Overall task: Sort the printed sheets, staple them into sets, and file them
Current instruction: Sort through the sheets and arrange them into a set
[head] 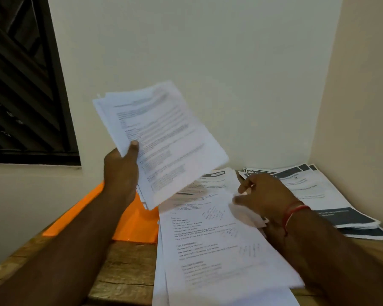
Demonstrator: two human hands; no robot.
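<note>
The left grip (120,171) pinches a fanned sheaf (164,140) by one edge above the table (124,272), so sheets may slide out and mix with the pile (208,239) under the spread, empty right grip (265,195).

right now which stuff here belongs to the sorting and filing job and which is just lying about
Job: bundle of sheets gripped in the left hand; printed pile beneath the right hand; dark-banded stack; orange folder.
Just there: window grille; wooden table, only bearing it all; red wrist thread.
</note>
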